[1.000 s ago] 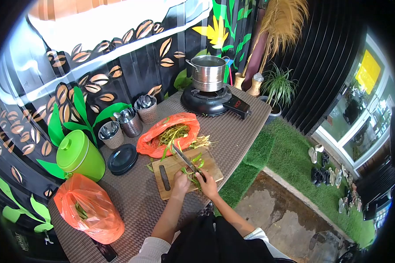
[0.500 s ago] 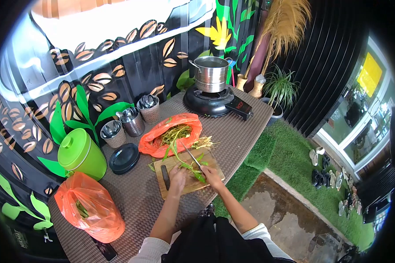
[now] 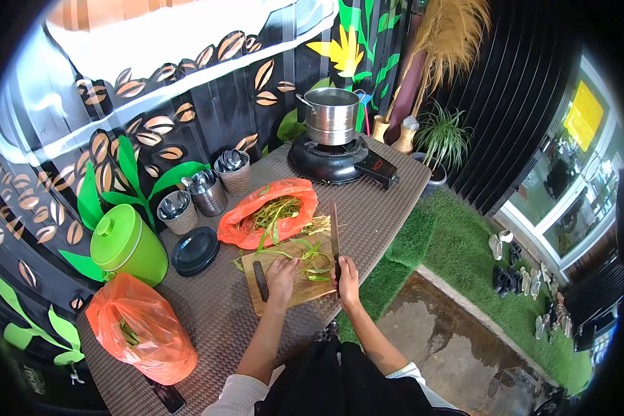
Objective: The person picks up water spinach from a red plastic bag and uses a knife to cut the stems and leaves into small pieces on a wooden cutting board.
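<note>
A wooden cutting board (image 3: pixel 295 297) lies on the table in front of me, with cut leafy green stems (image 3: pixel 317 266) across its right half. My right hand (image 3: pixel 348 279) grips the black handle of a knife (image 3: pixel 335 232), whose blade points away from me over the board's right edge. Over the middle of the board, my left hand (image 3: pixel 281 279) has its fingers curled around part of the green stems. Just behind the board, an orange plastic bag (image 3: pixel 232 231) gapes with more greens inside. Pale root ends (image 3: pixel 319 224) stick out beside it.
A steel pot (image 3: pixel 331 121) sits on a black portable stove (image 3: pixel 326 166) at the back. Cutlery cups (image 3: pixel 178 216), black plates (image 3: pixel 195 251), a green lidded container (image 3: pixel 128 243) and a second orange bag (image 3: pixel 142 329) stand on the left. A phone (image 3: pixel 166 396) lies near the front edge.
The knife has swung from pointing left across the board to pointing away, and my right hand has shifted slightly right. The stems have dropped lower onto the board. My left hand stays nearly in place.
</note>
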Available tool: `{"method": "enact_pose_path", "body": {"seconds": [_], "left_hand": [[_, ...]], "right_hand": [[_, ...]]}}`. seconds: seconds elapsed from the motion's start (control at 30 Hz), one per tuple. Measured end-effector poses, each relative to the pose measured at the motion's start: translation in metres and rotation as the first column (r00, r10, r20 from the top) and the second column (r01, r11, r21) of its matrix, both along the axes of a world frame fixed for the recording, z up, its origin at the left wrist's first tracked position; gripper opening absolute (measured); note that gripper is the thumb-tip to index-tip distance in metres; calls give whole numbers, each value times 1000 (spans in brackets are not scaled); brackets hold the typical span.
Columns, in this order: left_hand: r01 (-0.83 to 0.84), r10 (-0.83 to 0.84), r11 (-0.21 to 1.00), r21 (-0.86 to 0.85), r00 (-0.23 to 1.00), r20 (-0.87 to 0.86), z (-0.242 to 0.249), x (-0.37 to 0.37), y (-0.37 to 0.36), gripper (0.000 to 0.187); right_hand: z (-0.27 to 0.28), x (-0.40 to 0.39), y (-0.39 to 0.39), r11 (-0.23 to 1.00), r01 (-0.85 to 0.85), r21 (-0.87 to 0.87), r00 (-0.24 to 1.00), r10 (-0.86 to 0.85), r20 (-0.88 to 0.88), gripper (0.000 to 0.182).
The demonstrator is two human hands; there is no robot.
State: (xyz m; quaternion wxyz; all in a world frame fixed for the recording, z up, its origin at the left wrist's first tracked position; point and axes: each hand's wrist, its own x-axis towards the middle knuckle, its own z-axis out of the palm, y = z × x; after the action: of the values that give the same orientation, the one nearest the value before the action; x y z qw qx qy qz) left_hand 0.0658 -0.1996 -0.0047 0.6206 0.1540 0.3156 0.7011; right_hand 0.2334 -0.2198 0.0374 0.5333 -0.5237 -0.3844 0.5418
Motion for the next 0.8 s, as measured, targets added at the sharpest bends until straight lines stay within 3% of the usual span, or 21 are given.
{"method": "enact_pose_path", "body": {"seconds": [0.07, 0.1, 0.17, 0.23, 0.3, 0.37, 0.43, 0.53, 0.67, 0.73, 0.8], "left_hand": [[6, -6, 1000, 12, 1000, -18, 6, 2, -2, 27], [13, -12, 1000, 26, 999, -36, 8, 4, -2, 23], [3, -1, 998, 56, 999, -37, -2, 8, 2, 22], [-5, 8, 996, 87, 999, -36, 1, 15, 1, 21], [-8, 7, 998, 70, 1000, 15, 3, 24, -2, 17], [-10, 8, 998, 69, 999, 38, 4, 30, -3, 16], [-9, 4, 998, 68, 998, 63, 5, 33, -3, 15], [8, -13, 997, 71, 998, 69, 4, 35, -3, 17], [6, -9, 998, 58, 999, 44, 7, 38, -5, 21], [-6, 5, 999, 45, 999, 32, 8, 37, -6, 22], [-15, 16, 997, 75, 1000, -6, 8, 37, -7, 23]], "right_hand": [[-1, 1, -5, 978, 37, 207, 999, -43, 21, 27], [2, -1, -9, 978, 39, 206, 999, -44, 21, 27], [7, -8, -18, 932, -20, 362, 991, -29, 129, 21], [-6, -11, -22, 945, -92, 312, 986, 44, 158, 27], [-16, -18, -22, 931, -212, 296, 938, 109, 330, 35], [-20, -21, -20, 930, -180, 319, 932, 57, 359, 41], [-12, -19, -20, 975, -145, 169, 905, 62, 421, 43], [-8, -17, -19, 956, -119, 268, 860, -36, 509, 45], [-9, -15, -15, 948, -174, 265, 864, 18, 502, 44], [-14, -19, -11, 902, -168, 397, 954, 46, 297, 43], [-14, -15, -11, 922, -211, 324, 954, 122, 275, 43]]}}
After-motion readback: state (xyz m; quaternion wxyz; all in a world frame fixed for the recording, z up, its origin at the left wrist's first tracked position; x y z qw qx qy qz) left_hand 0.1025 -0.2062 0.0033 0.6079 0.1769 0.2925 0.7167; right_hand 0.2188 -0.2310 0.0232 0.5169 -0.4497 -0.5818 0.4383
